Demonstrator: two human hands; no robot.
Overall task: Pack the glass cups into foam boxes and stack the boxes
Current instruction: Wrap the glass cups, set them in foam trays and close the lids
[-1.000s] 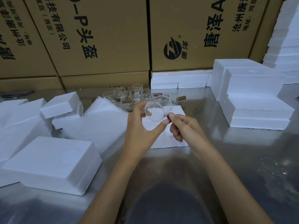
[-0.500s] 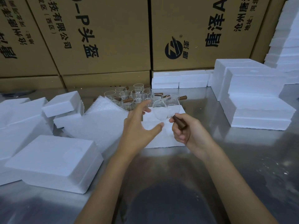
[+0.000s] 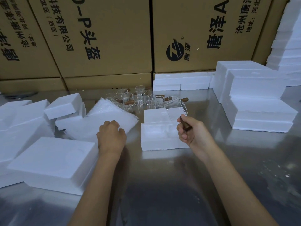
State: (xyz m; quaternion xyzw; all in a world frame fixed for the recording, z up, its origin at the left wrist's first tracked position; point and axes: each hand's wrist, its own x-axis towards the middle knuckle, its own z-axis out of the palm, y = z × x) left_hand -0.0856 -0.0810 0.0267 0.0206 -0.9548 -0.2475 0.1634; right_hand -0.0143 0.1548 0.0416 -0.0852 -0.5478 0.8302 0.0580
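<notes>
Two hands: right hand (image 3: 191, 132) grips cup (image 3: 176, 106); left hand (image 3: 111, 136) seemingly curled.

Both bare forearms reach forward from the near edge of the bench, the left from near the middle, the right angling in from the near right corner. The left hand (image 3: 111, 139) lies palm down, back toward the camera, its fingers (image 3: 112, 124) curled under at the knuckles and pressed down on what lies beneath them. The right hand (image 3: 191, 130) is raised a little, wrist bent, its fingers (image 3: 183, 133) curled into a loose fist round a dark wooden handle (image 3: 185, 124), thumb on top, carrying a tilted glass cup (image 3: 176, 106).
</notes>
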